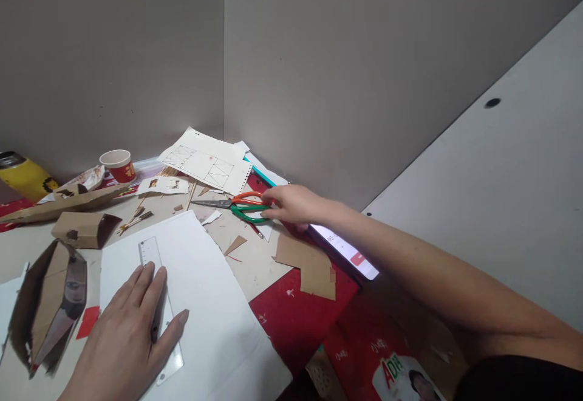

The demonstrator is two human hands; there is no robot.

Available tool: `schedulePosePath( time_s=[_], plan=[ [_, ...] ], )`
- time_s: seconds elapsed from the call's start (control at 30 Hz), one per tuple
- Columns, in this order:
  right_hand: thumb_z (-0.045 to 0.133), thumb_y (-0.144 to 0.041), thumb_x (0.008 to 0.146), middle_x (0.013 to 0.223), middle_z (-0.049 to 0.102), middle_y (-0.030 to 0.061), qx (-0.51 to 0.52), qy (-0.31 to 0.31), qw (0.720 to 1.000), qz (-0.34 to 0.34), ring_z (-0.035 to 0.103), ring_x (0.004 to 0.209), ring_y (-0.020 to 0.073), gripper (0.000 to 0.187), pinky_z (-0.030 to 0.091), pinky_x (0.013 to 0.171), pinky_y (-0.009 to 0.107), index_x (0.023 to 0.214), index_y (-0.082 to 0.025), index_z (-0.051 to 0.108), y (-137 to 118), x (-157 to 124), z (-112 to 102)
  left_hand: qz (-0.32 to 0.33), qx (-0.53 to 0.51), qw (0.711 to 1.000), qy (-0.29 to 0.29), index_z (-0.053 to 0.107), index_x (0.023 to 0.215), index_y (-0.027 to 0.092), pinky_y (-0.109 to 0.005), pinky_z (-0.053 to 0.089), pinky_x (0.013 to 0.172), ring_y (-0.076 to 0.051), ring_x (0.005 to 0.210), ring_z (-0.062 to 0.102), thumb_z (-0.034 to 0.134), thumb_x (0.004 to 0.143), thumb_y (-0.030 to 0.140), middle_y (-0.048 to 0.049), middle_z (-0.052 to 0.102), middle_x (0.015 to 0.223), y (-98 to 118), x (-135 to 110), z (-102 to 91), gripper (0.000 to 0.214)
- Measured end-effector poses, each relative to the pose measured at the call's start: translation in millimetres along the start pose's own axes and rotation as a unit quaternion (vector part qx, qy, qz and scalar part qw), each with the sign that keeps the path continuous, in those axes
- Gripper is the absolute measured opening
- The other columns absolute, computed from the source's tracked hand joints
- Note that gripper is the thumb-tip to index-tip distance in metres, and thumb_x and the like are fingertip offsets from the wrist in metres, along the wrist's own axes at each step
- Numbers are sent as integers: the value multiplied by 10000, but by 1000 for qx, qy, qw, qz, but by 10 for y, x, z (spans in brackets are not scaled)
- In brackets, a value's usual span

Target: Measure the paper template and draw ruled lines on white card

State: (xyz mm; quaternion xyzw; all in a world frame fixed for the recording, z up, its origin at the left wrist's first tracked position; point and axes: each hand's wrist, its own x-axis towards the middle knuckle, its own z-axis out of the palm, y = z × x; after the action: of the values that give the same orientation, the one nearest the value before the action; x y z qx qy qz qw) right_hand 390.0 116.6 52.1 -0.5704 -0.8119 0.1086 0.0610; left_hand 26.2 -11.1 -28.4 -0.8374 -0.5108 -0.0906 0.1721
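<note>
My left hand lies flat across a clear ruler, fingers stretched and thumb apart. Beneath them is a large white sheet. To the right, my right hand closes its fingers on the handle ends of a pair of scissors, one loop orange and the other green. Their blades point left over the table, near the sheet's top edge. Part of the handles is hidden by the fingers. Behind the scissors lies a white page with pencil-drawn shapes.
Cut cardboard pieces and a folded cardboard shape lie left. A paper cup and yellow bottle stand behind. A lit phone lies under my right forearm, beside a brown cardboard scrap. Grey panels enclose the back.
</note>
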Motion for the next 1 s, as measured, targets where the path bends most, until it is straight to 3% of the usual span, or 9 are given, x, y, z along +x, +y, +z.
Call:
schedulePosePath(
  time_s=[0.17,0.33,0.47,0.57,0.7,0.83,0.93,1.0],
  plan=[
    [601,-209,860,953,691,100,-56,12,998,-41,586,830,210,152,331,641,298,987,-180,679,-87,197,255,7,2,1000,8,595,1318,26,-533,521,1003,-390,1302,536,451,887,579,-247,573,1394,5,-7,6,715],
    [563,-196,887,908,675,102,-90,43,995,-24,564,803,207,117,294,631,304,904,-164,674,-55,403,244,4,2,1000,4,590,1328,27,-531,511,1015,-389,1314,524,455,887,584,-245,571,1397,15,-3,-1,723],
    [479,-237,939,1011,653,140,-96,76,992,-12,556,868,225,195,288,637,307,980,-150,649,-241,247,228,-5,4,1000,-8,601,1320,31,-521,504,1023,-385,1317,521,432,891,593,-237,574,1396,40,0,-31,727],
    [513,-286,918,886,658,100,-85,45,995,-26,537,727,197,186,250,593,306,998,-166,629,-442,37,316,-14,2,1000,-25,597,1326,30,-521,495,1032,-385,1321,517,421,897,586,-238,566,1402,59,8,-60,724],
    [460,-112,854,885,651,128,-60,5,998,-24,522,675,192,213,226,571,314,1003,-144,610,-577,-55,469,-31,-12,998,-55,561,1363,37,-513,458,1072,-376,1355,479,424,905,591,-238,539,1430,85,22,-111,731],
    [508,-86,747,861,659,98,0,-32,999,-20,539,679,185,271,313,565,296,986,-173,601,-572,52,399,-42,-24,996,-79,550,1368,23,-527,445,1079,-395,1360,466,429,912,577,-257,519,1440,113,31,-161,728],
    [522,-140,712,693,606,20,121,-85,989,-2,478,551,141,269,348,507,274,951,-213,620,-530,124,211,-48,-35,995,-85,535,1381,25,-526,436,1086,-398,1373,447,434,915,567,-260,506,1452,125,32,-177,722],
    [514,-178,689,548,471,-23,324,-125,936,50,350,466,116,220,282,443,263,864,-207,643,-489,140,95,-51,-41,994,-89,527,1391,29,-524,432,1088,-399,1378,439,440,917,556,-258,499,1461,129,32,-181,714]
  ],
)
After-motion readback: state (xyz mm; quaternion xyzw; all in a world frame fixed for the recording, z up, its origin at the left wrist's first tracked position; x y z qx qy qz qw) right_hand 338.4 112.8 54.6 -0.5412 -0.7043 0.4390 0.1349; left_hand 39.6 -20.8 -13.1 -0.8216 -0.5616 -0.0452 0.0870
